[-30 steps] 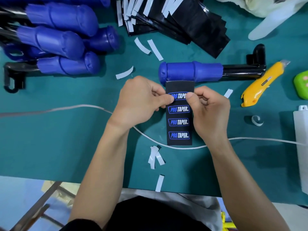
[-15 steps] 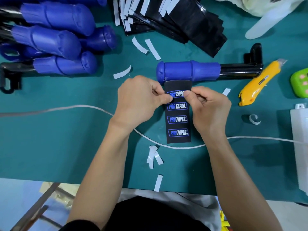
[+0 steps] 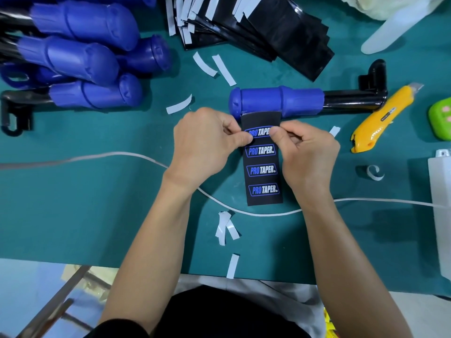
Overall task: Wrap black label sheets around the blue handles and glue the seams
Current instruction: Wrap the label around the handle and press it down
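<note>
Inspector: Fingers?
Examiner: Both thumbs (image 3: 247, 139) pinch the black label sheet (image 3: 263, 170) at its top logo, with the left hand (image 3: 205, 142) and right hand (image 3: 310, 152) curled round its edges.
Inspector: Change since a second ago?
Examiner: The thumbs have crept up and inward. The sheet's top edge now meets the blue handle (image 3: 278, 98), and the rest lies flat on the table (image 3: 97, 191).
Inspector: Meaning?
Examiner: Judged: wrapping is just starting, and the seam is unglued.

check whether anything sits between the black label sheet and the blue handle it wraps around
Nothing visible does. The top edge of the black label sheet meets the near side of the blue handle, with the left hand and right hand pinching it by the top logo. The white strips lie off to the sides.
</note>
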{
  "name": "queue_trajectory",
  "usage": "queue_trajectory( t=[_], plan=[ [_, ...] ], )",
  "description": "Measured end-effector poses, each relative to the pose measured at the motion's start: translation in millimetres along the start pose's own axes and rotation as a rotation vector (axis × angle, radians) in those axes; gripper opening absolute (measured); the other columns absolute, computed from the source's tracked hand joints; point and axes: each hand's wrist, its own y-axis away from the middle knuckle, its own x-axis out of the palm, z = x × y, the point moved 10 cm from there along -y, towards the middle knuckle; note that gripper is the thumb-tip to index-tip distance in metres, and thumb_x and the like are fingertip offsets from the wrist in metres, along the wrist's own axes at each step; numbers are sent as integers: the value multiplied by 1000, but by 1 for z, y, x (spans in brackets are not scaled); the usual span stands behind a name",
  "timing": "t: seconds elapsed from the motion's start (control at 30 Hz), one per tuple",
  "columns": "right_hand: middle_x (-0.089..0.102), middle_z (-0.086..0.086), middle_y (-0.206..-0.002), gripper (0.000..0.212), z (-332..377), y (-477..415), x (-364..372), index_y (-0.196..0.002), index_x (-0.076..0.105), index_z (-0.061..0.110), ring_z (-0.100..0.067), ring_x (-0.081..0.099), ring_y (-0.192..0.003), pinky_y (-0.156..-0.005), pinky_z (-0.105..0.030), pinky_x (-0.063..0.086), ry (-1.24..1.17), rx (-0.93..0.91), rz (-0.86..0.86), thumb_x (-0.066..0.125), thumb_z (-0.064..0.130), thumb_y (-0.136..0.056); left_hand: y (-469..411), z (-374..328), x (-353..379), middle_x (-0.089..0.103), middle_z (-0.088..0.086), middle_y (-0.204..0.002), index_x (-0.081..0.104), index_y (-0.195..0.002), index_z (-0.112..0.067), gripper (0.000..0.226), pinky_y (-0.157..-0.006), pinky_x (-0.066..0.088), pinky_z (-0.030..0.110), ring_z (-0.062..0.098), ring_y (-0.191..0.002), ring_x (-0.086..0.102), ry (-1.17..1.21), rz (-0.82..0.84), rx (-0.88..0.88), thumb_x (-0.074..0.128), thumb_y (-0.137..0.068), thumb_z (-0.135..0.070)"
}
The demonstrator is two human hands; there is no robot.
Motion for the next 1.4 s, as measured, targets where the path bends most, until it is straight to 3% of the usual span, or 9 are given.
queue_trajectory(
  t=[0.3, 0.43, 0.73, 0.87, 0.93, 1.07, 1.13, 1.2, 1.4],
  plan=[
    [65, 4, -66, 20, 1, 0, 0, -83, 76, 14, -13, 57, -60, -62, -37, 49, 24, 1, -26, 73, 29, -96, -1, 0, -2, 63, -21, -56, 66, -58, -40, 32, -64, 48, 31, 7, -61, 62, -9, -32, -18, 85, -77, -55],
    [68, 14, -78, 21, 1, -2, -1, -81, 74, 16, -14, 61, -63, -64, -36, 51, 38, 12, -31, 72, 30, -96, -1, -1, -3, 64, -21, -57, 66, -57, -40, 32, -65, 50, 32, 8, -62, 63, -13, -43, -32, 84, -78, -57],
    [68, 3, -64, 24, 2, -2, -1, -79, 73, 14, -19, 62, -61, -65, -44, 55, 45, 27, -49, 73, 32, -94, 1, 0, -6, 68, -18, -60, 68, -59, -41, 30, -73, 56, 37, 10, -66, 68, -6, -74, -35, 80, -79, -60],
    [69, 2, -66, 25, 3, -2, -1, -79, 73, 13, -21, 65, -63, -66, -46, 55, 49, 25, -46, 73, 32, -95, 2, -2, -10, 63, -34, -66, 61, -54, -43, 37, -64, 47, 29, 2, -63, 62, -52, -94, -30, 78, -75, -67],
    [69, 1, -66, 26, 3, -2, -1, -79, 73, 13, -22, 65, -63, -66, -47, 55, 45, 28, -42, 72, 33, -95, 5, -4, -20, 61, -23, -56, 57, -54, -39, 42, -59, 39, 26, -1, -62, 59, -80, -170, -33, 75, -70, -74],
    [69, 0, -66, 26, 2, -2, 0, -80, 73, 11, -24, 64, -64, -66, -49, 55, 35, 36, -39, 72, 33, -95, 12, -8, -38, 59, -19, -71, 60, -90, -35, 45, -62, 36, 19, 1, -69, 57, 29, -368, 21, 74, -66, -70],
    [70, 0, -67, 27, 1, -2, 0, -81, 73, 11, -24, 65, -64, -67, -50, 56, 30, 44, -38, 71, 34, -95, 11, -16, -33, 57, -17, -92, 60, -121, -41, 56, -70, 41, 16, 5, -80, 55, 118, -330, 124, 79, -72, -58],
    [70, 1, -67, 26, 0, -2, 0, -81, 73, 12, -22, 66, -63, -66, -49, 56, 29, 47, -40, 71, 34, -95, 7, -21, -25, 53, -14, -104, 59, -140, -33, 65, -80, 43, 12, 2, -87, 53, 210, -266, 190, 81, -79, -44],
    [69, 0, -66, 26, 2, -2, 0, -80, 73, 12, -24, 64, -63, -66, -47, 55, 39, 46, -45, 72, 34, -95, -1, -18, -17, 50, -18, -101, 70, -133, -28, 51, -82, 43, 13, -1, -92, 55, 334, -233, 203, 81, -83, -30]
  ],
)
